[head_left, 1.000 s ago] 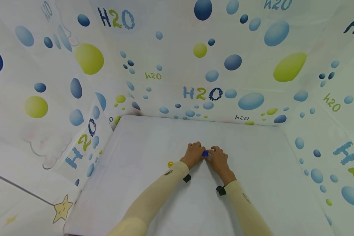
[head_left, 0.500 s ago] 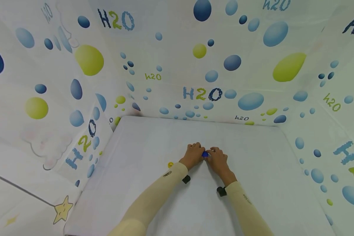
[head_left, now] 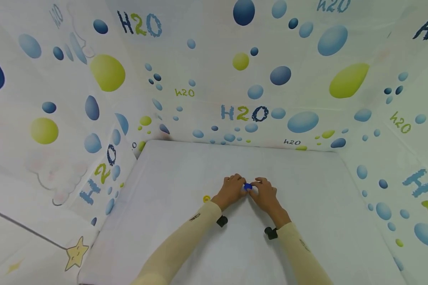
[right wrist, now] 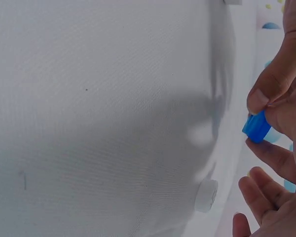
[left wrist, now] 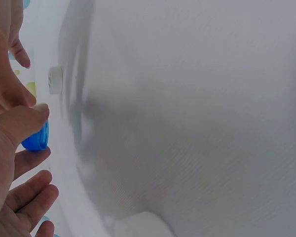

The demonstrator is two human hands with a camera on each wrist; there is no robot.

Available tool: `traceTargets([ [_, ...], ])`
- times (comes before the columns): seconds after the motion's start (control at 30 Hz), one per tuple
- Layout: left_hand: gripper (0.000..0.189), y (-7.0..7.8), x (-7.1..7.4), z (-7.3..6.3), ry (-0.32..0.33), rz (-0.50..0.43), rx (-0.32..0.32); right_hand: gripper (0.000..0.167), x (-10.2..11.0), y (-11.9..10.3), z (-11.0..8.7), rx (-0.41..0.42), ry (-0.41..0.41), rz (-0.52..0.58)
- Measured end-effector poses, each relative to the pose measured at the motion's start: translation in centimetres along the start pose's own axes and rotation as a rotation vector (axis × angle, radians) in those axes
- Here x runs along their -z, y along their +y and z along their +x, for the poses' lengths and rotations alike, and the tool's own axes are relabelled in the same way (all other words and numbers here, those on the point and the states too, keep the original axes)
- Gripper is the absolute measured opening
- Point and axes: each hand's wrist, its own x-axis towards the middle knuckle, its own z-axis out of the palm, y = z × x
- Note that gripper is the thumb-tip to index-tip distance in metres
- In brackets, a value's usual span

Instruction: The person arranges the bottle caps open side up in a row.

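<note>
Above the white table [head_left: 185, 170], both hands meet at a small blue bottle cap [head_left: 248, 186]. My left hand [head_left: 230, 191] comes in from the left; in the left wrist view its thumb and a finger pinch the blue cap [left wrist: 37, 138], the other fingers loosely spread. From the right, my right hand [head_left: 265, 195] also holds the cap with thumb and finger. The right wrist view shows the blue cap [right wrist: 257, 127] between fingertips, its upper part partly hidden. Left of the hands lies a yellow ring-shaped cap [head_left: 207, 199].
A small white round cap [left wrist: 55, 80] appears on the table in the left wrist view, and a white cap [right wrist: 206, 195] in the right wrist view. Patterned white walls [head_left: 207, 59] close in the table behind and at both sides.
Both wrists have shifted slightly outward and nearer the body. The blue cap has turned a little and shows more of itself between the fingers. The yellow cap stays put.
</note>
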Motion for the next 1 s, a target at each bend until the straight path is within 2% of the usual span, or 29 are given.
traceTargets([
  [0.17, 0.039, 0.2, -0.2, -0.9, 0.020, -0.047, 0.011, 0.035, 0.1, -0.1, -0.3, -0.002, 0.014, 0.036],
  [0.37, 0.039, 0.3, 0.0, -1.7, 0.051, -0.058, 0.018, 0.034, 0.1, -0.5, -1.0, 0.001, 0.022, 0.086],
  [0.53, 0.039, 0.4, 0.1, -2.1, 0.079, -0.044, 0.009, 0.034, 0.2, -0.8, -1.5, -0.018, 0.031, 0.123],
  [0.8, 0.037, 1.0, 0.4, -2.8, 0.072, -0.015, -0.026, 0.040, 0.4, -1.2, -2.5, -0.056, 0.032, 0.186],
  [1.0, 0.038, 1.2, 0.3, -3.4, 0.082, 0.008, -0.056, 0.043, 0.6, -1.2, -2.7, -0.073, -0.009, 0.200],
])
